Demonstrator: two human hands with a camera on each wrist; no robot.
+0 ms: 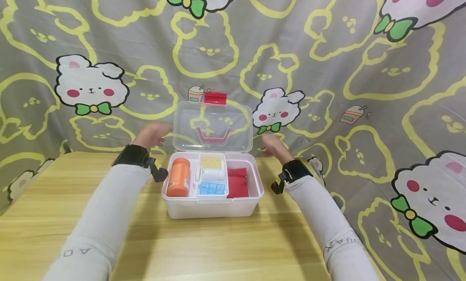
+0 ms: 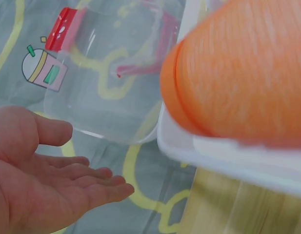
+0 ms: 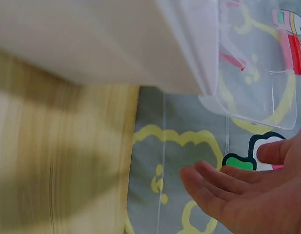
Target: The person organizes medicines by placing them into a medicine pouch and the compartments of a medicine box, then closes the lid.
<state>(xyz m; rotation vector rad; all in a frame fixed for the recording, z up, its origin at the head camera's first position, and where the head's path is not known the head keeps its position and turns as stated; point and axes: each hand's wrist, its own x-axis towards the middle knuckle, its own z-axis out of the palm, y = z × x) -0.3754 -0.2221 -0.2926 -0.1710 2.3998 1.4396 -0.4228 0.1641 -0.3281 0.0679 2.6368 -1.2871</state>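
Bare tabletop (image 1: 225, 248) is seen in front of the white storage box (image 1: 212, 206), while the table's far edge lies just behind it, against the patterned cloth (image 1: 327, 58). The clear lid (image 1: 212, 125) is raised upright, its red latch (image 1: 215, 97) at the top. The left hand (image 1: 151, 134) and right hand (image 1: 274, 145) are held on either side of the lid, fingers relaxed and spread, nothing gripped; contact with the lid cannot be told. An orange bottle (image 1: 179, 176) is lodged in the box's left compartment.
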